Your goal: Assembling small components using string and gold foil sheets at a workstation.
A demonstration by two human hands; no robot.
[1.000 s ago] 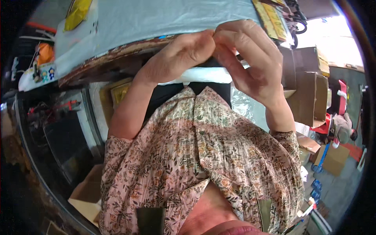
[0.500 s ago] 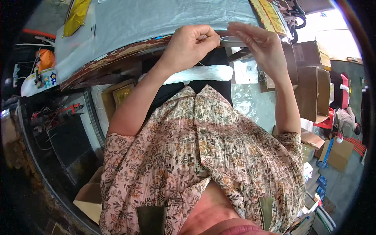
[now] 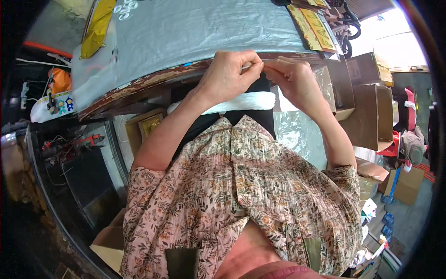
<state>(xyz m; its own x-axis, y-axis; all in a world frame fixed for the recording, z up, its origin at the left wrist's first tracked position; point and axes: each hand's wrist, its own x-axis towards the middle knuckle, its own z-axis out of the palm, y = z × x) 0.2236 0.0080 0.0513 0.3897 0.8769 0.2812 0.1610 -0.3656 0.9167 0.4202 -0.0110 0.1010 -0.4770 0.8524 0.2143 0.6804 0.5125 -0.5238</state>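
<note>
My left hand (image 3: 234, 74) is closed in a pinch, with a bit of thin white string (image 3: 246, 67) showing between thumb and fingers. Meeting it fingertip to fingertip, my right hand (image 3: 292, 83) is also pinched; the string at its tips is mostly hidden by the fingers. Both hands are raised just in front of the table's near edge. Below them, a thick bundle of white string (image 3: 244, 102) lies across my dark-clad lap.
A table (image 3: 204, 28) with a silvery-blue cover and worn wooden edge stands ahead. On it are white loops (image 3: 125, 9), a yellow foil packet (image 3: 97, 30) and yellow printed pieces (image 3: 318, 30). Cardboard boxes (image 3: 369, 111) stand at right, clear plastic (image 3: 297, 130) nearer, another box (image 3: 146, 125) at left.
My right hand has come in to meet the left, its fingers closing to a pinch. The string loop that showed between the hands is now mostly covered. More tabletop shows, including white loops.
</note>
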